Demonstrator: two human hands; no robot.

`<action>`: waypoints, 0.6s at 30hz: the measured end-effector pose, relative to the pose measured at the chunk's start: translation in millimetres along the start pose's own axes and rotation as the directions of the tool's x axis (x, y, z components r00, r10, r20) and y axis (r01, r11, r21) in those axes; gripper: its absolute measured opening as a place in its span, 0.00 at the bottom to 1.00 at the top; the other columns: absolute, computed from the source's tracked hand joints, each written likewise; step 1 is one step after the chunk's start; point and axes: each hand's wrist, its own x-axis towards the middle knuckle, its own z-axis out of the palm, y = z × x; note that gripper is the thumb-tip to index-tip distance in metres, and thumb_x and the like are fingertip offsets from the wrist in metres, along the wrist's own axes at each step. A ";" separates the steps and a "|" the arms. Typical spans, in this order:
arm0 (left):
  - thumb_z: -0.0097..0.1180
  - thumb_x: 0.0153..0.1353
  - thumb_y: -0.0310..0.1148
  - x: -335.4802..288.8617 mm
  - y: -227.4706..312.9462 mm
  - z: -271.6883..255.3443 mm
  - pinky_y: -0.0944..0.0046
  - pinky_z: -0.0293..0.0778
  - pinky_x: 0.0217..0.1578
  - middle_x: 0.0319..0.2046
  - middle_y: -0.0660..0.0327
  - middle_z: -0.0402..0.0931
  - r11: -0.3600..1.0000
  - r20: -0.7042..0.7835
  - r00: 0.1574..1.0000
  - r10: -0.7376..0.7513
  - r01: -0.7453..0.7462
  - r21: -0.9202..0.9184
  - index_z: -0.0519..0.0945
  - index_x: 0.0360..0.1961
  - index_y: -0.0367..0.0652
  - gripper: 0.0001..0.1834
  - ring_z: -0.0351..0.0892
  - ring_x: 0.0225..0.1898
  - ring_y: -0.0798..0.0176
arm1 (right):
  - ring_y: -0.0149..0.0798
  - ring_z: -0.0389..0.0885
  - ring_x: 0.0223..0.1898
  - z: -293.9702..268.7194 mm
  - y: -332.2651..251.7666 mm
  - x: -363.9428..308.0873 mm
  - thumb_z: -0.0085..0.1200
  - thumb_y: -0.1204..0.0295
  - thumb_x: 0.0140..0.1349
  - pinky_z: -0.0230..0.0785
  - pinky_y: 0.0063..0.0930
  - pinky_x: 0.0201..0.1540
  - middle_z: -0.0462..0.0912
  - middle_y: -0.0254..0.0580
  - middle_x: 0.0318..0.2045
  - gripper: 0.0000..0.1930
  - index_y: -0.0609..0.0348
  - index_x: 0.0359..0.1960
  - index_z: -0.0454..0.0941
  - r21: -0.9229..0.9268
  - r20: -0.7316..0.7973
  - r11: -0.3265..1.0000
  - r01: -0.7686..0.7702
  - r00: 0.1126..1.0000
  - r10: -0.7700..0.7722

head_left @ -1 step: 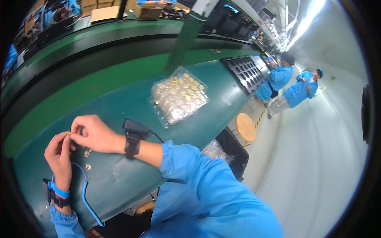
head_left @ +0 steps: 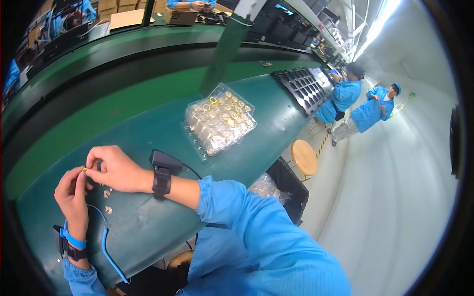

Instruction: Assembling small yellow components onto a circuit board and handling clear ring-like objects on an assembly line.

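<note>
A small yellow ring-shaped part (head_left: 85, 169) is pinched between the fingertips of both my hands, above the green table mat (head_left: 153, 224) at the left. My left hand (head_left: 73, 197) holds it from the near left side, fingers pressed together. From the right, my right hand (head_left: 116, 170) grips it with thumb and forefinger; its other fingers curl in. Beneath and beside my hands lie loose small metallic pieces (head_left: 108, 210). Farther right, stacked clear plastic trays (head_left: 217, 128) hold several small parts, some with yellow rings. The part's finer detail is too small to see.
A blue cord (head_left: 104, 241) runs from my left wrist strap across the mat. A black device (head_left: 165, 160) with a cable is at my right wrist. Beyond are a black compartment tray (head_left: 302, 89), a wooden stool (head_left: 304, 157), a black bin (head_left: 291, 190) and two people in blue.
The whole view has shifted very slightly. Both hands keep their pinch on the yellow part, which shows a little more between the fingertips.
</note>
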 end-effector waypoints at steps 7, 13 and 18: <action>0.60 0.78 0.28 6.7 -0.7 27.1 0.75 0.68 0.30 0.36 0.66 0.84 0.999 0.065 0.997 -0.034 0.034 -0.004 0.87 0.53 0.35 0.10 0.78 0.31 0.76 | 0.24 0.76 0.22 -22.8 5.6 -11.2 0.65 0.73 0.66 0.68 0.25 0.26 0.85 0.38 0.29 0.07 0.66 0.36 0.82 -0.005 -0.044 1.000 -0.022 0.999 0.021; 0.57 0.80 0.29 5.2 -13.6 18.8 0.75 0.69 0.32 0.37 0.66 0.83 0.998 0.097 0.993 -0.062 0.065 -0.020 0.85 0.57 0.33 0.13 0.77 0.31 0.76 | 0.29 0.79 0.23 -17.8 8.6 -6.5 0.65 0.75 0.64 0.69 0.28 0.26 0.82 0.43 0.24 0.09 0.66 0.31 0.79 -0.052 -0.064 0.996 0.073 0.995 -0.077; 0.55 0.82 0.32 10.4 -22.3 18.4 0.74 0.69 0.31 0.44 0.62 0.85 0.999 0.034 0.999 -0.032 0.033 -0.026 0.83 0.61 0.35 0.15 0.77 0.31 0.75 | 0.36 0.84 0.25 -17.2 20.8 -3.0 0.64 0.77 0.64 0.73 0.31 0.29 0.83 0.46 0.24 0.09 0.68 0.29 0.77 -0.073 -0.172 0.990 0.117 0.977 -0.128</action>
